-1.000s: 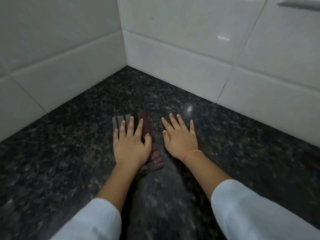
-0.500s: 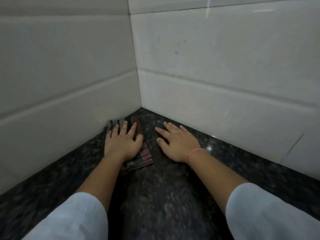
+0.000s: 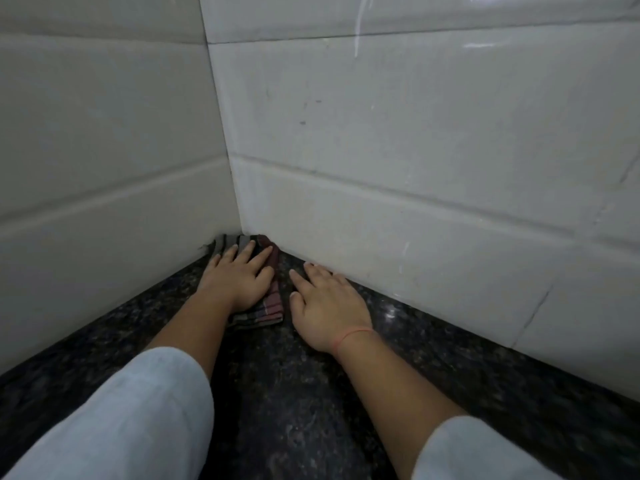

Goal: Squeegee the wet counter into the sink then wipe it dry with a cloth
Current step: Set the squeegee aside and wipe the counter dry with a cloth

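cloth [image 3: 268, 304]: folded, striped grey and maroon, pushed into the wall corner on the dark speckled counter [image 3: 277, 393] | your left hand [image 3: 239, 280]: flat on it, fingers spread | your right hand [image 3: 329, 306]: flat on bare counter beside it, holding nothing

Two bare forearms reach from loose, pale blue-grey sleeves, the left sleeve [image 3: 138, 420] and the right sleeve [image 3: 485, 452], both soft, plain fabric ending partway down the forearm. A thin orange-pink thread bracelet [image 3: 349, 335] circles the wrist just behind the right hand [image 3: 329, 306]. The left hand [image 3: 239, 282] wears nothing; no rings show on either hand.
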